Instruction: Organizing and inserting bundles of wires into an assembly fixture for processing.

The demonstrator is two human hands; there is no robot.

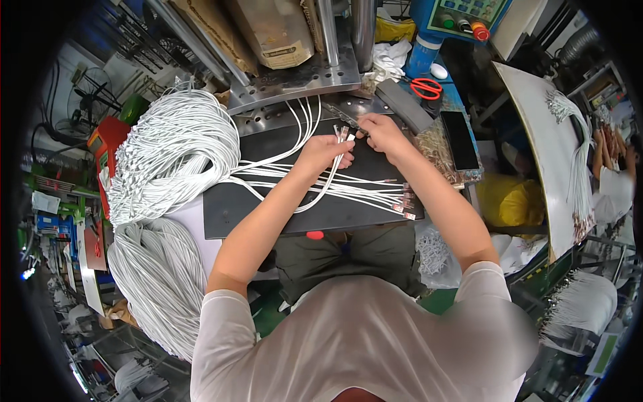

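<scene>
My left hand (328, 155) is closed around the ends of a few white cables, and their small connector ends (343, 132) stick up past the fingers. Close beside it, my right hand (382, 134) is pinched at the fingertips. What it grips is too small to make out; a thin, partly see-through strip (346, 115) runs up to its fingers. Under both hands lies a black work mat (268, 218). More white cables (355, 191) stretch across it, with clear and copper-coloured plugs (406, 201) at their right ends.
Large coils of white cable (177, 144) are heaped at the left. A metal press base (295, 90) stands at the far side. To the right are red-handled scissors (426, 88), a phone (459, 141) and a pile of small clear parts (439, 155). Another person (613, 174) is at far right.
</scene>
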